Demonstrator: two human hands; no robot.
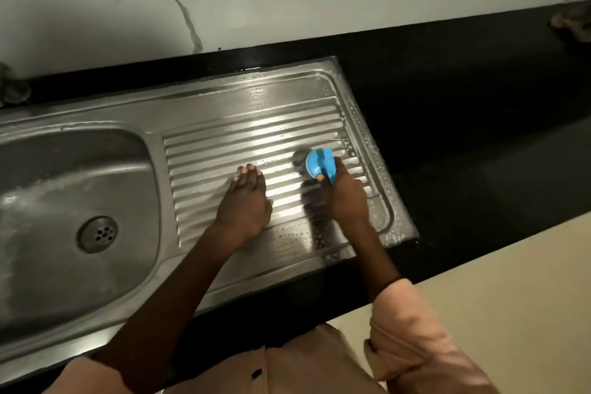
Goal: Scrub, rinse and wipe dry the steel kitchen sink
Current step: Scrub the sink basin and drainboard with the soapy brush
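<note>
Nearest us were our rolled-up pink sleeves, with both forearms reaching out over the dark table to the steel sink. The sink was set into that table, its basin with the drain on the left and the ribbed draining board on the right, under our hands.

Our left hand lay flat on the ribs, its grip spread, fingers straight and pressing down, holding nothing. Our right hand had its grip curled round the blue handle of the scrubber, whose grey pad sat on the ribs near the board's right edge. Foam and droplets speckled the raised rim along the right side and the near right corner.

We judged we were in the scrubbing stage, on the draining board, with rinsing and drying yet to come. To do it well, we thought the strokes should run along the grooves so the pad reached down between the ribs, with steady pressure and overlapping passes. The flat hand looked useful as a brace. The corners and the rim probably needed short, separate strokes. Suds were best worked toward the basin, not out onto the table.
</note>
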